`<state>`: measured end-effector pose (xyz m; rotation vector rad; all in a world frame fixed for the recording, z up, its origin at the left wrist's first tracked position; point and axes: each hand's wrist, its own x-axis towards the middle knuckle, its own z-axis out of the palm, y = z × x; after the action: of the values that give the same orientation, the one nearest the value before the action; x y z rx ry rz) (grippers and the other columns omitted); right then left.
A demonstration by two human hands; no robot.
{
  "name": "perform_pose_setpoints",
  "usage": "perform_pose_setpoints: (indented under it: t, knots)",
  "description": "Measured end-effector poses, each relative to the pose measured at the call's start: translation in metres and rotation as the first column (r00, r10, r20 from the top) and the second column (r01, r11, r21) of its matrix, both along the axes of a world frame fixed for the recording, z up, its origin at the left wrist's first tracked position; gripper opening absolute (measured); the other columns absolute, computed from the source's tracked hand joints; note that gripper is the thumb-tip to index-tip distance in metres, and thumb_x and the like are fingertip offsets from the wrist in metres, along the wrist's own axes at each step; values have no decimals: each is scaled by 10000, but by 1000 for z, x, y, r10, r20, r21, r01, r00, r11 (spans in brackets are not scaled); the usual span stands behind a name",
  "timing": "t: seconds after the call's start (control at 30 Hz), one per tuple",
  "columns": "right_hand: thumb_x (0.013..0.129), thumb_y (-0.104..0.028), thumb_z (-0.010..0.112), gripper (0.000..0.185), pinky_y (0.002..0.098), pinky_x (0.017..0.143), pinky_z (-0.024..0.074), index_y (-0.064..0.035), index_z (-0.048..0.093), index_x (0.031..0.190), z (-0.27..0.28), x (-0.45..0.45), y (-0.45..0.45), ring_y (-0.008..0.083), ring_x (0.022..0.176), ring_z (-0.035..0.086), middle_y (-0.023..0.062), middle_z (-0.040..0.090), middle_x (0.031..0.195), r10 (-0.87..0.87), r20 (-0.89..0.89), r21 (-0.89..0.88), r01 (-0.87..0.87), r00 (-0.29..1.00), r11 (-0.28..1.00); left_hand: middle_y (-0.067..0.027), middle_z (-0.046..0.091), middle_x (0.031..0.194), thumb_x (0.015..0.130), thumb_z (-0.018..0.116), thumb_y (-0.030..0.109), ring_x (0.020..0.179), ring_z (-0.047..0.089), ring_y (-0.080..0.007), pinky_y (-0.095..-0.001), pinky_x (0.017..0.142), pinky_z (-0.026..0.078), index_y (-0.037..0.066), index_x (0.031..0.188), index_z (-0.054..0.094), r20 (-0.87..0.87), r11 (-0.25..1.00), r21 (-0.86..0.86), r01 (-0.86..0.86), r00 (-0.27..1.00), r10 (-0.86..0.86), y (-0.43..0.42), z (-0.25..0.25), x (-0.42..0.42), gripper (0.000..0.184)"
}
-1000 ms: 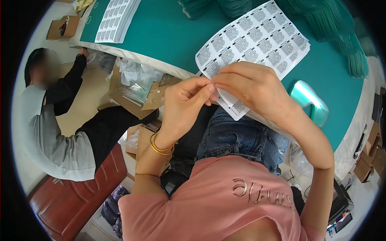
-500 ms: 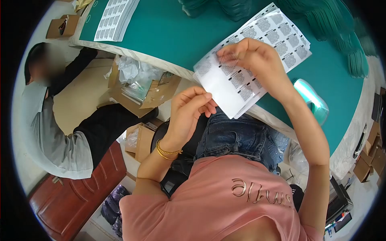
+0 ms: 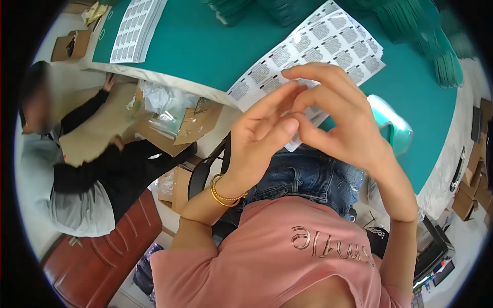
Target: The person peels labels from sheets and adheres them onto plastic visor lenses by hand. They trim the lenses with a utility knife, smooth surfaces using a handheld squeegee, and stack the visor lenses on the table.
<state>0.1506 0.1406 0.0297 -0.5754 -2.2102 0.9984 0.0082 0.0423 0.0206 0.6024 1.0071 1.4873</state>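
My left hand (image 3: 264,136) and my right hand (image 3: 341,115) meet over the table's near edge, fingertips close together. The thumb and index finger of my right hand are pinched; whatever lies between them is hidden or too small to make out. My left hand has its fingers stretched out, its thumb tip against the right fingertips. Beneath and beyond both hands lie sheets of printed labels (image 3: 318,43), fanned slightly on the green tabletop (image 3: 205,56). Their near corner is partly covered by my hands.
A shiny clear curved piece (image 3: 395,126) lies right of the sheets. Stacks of dark green pieces (image 3: 447,69) stand at the far right. Another stack of label sheets (image 3: 136,33) is at left. A co-worker (image 3: 77,190) sits beside an open carton (image 3: 197,123) of plastic.
My left hand has let go of the label sheet's corner and moved up and right to my right hand. The raised white flap no longer shows. The co-worker's arms have shifted.
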Motion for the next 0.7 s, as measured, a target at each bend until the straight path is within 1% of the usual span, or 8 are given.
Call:
perform_pose_setpoints:
  t: [0.07, 0.27, 0.33, 0.37, 0.4, 0.47, 0.6, 0.7]
  knots:
    - [646, -32, 662, 188, 416, 910, 454, -30, 610, 826, 5, 7, 1, 329, 1121, 526, 101, 578, 1232, -15, 59, 78, 11, 998, 997, -154, 538, 1288, 884, 557, -22, 1135, 564, -205, -329, 987, 434, -62, 1391, 373, 106, 982, 33, 185, 976, -188, 2, -1, 0, 541]
    - [601, -34, 632, 261, 428, 958, 424, -26, 611, 860, 26, 20, 6, 353, 1136, 510, 124, 538, 1282, -26, 160, 208, -8, 987, 978, -154, 549, 1278, 922, 526, 20, 1098, 585, -203, -321, 967, 460, -45, 1368, 416, 147, 969, -81, 234, 964, -221, 7, -6, 3, 464]
    - [599, -33, 609, 328, 405, 979, 404, -37, 608, 928, 30, 27, 7, 321, 1151, 508, 143, 536, 1278, -86, 53, 12, 85, 995, 996, -157, 547, 1284, 945, 513, 47, 1115, 583, -214, -316, 967, 463, -36, 1353, 440, 166, 963, -100, 251, 958, -233, 6, -6, 3, 423]
    - [648, -46, 613, 343, 372, 972, 396, -55, 599, 991, 24, 34, 9, 257, 1165, 505, 134, 535, 1270, -140, 5, -61, 140, 990, 988, -178, 533, 1300, 967, 480, 67, 1138, 572, -243, -334, 954, 481, -22, 1335, 460, 202, 970, -119, 214, 961, -187, 6, -5, 5, 379]
    - [648, -46, 613, 343, 372, 972, 396, -55, 599, 991, 20, 36, 5, 257, 1165, 505, 134, 535, 1270, -142, 6, -58, 143, 990, 988, -199, 518, 1317, 989, 447, 87, 1161, 560, -271, -351, 941, 499, -8, 1317, 480, 238, 974, -138, 178, 961, -141, 6, -4, 7, 343]
    - [692, -102, 698, 328, 357, 901, 444, -56, 606, 1003, 10, 40, -9, 245, 1104, 541, 124, 540, 1224, -377, -21, -355, 346, 926, 869, -184, 520, 1322, 994, 450, 106, 1178, 552, -265, -345, 964, 481, 1, 1306, 494, 318, 982, -88, 166, 939, -130, 8, -3, 12, 333]
    - [680, -194, 797, 496, 354, 923, 431, -86, 593, 1119, -4, 43, -30, 247, 1178, 488, 128, 465, 1302, -435, 19, -449, 397, 900, 801, -162, 498, 1359, 1002, 443, 139, 1229, 515, -278, -362, 1004, 454, 33, 1295, 515, 508, 983, -13, 181, 848, -149, 13, -5, 23, 320]
    - [665, -215, 814, 526, 377, 953, 412, -92, 595, 1127, -6, 47, -30, 268, 1210, 460, 135, 462, 1301, -447, -52, -507, 362, 893, 782, -153, 481, 1379, 1005, 433, 143, 1260, 487, -294, -380, 1016, 446, 46, 1300, 514, 506, 976, 53, 212, 837, -209, 16, -5, 31, 321]
